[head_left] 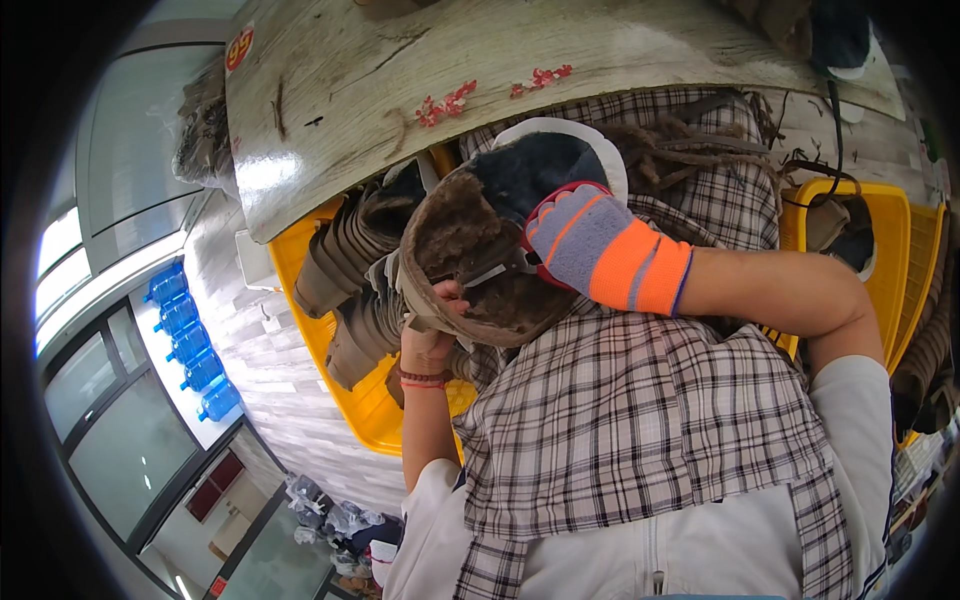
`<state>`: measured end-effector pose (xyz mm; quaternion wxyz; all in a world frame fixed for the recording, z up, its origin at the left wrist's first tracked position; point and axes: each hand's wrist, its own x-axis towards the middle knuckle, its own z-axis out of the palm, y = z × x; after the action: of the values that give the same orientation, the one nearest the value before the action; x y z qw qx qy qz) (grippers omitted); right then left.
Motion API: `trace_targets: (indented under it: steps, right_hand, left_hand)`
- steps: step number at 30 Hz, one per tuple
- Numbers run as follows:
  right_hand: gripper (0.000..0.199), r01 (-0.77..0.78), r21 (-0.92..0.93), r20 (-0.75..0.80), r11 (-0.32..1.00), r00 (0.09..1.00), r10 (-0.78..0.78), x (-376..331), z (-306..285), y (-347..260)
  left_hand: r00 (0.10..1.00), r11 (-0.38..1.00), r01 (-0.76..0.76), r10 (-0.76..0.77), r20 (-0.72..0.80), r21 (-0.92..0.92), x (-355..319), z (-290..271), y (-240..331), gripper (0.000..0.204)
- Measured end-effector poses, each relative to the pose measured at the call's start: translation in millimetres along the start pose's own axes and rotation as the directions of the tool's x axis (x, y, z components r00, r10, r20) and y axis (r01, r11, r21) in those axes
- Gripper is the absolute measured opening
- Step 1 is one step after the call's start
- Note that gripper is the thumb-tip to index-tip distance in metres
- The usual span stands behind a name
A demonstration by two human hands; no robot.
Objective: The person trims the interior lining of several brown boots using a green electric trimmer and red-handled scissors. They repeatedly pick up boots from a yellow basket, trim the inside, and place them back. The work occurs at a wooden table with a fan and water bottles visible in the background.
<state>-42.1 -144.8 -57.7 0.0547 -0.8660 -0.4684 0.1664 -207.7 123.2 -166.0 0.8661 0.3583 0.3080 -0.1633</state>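
Over my lap is a brown boot upper (412,262) with a dark fleece lining and a white edge at its far end. My left hand (432,338), bare and with a bead bracelet at the wrist, is closed on its near left rim, fingertips curled inside. My right hand (590,240) wears a grey and orange knit glove and is wrapped round the red handles of a pair of scissors (565,188). Their metal blades (487,274) point left inside the upper, close to my left fingertips. Whether the blades are apart is hard to see.
Ahead runs a wood-patterned table (340,130). A yellow basket (365,425) with stacked brown uppers (350,250) stands at my left, another yellow basket (885,225) at my right. Brown fleece strips (690,155) lie on the checked apron (640,420). A black cable (838,130) hangs at right.
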Motion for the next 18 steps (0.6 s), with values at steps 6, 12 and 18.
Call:
trace_targets:
  steps: [6,12,18]
  right_hand:
    - [0.027,0.031,0.288,-0.260,0.957,0.964,0.047,-28,-15,36]
    - [0.052,-0.028,0.968,-0.046,0.250,0.957,0.286,-48,-28,-11]
    - [0.055,0.307,0.904,-0.426,0.296,0.697,0.577,-47,-61,-19]
  left_hand:
    - [0.998,0.998,-0.053,0.053,-0.029,0.026,-5,-10,-8,0.034]
    - [0.984,0.986,-0.107,0.123,-0.130,0.125,-11,53,22,0.044]
    - [0.849,0.847,-0.386,0.171,0.501,0.365,22,211,83,0.045]
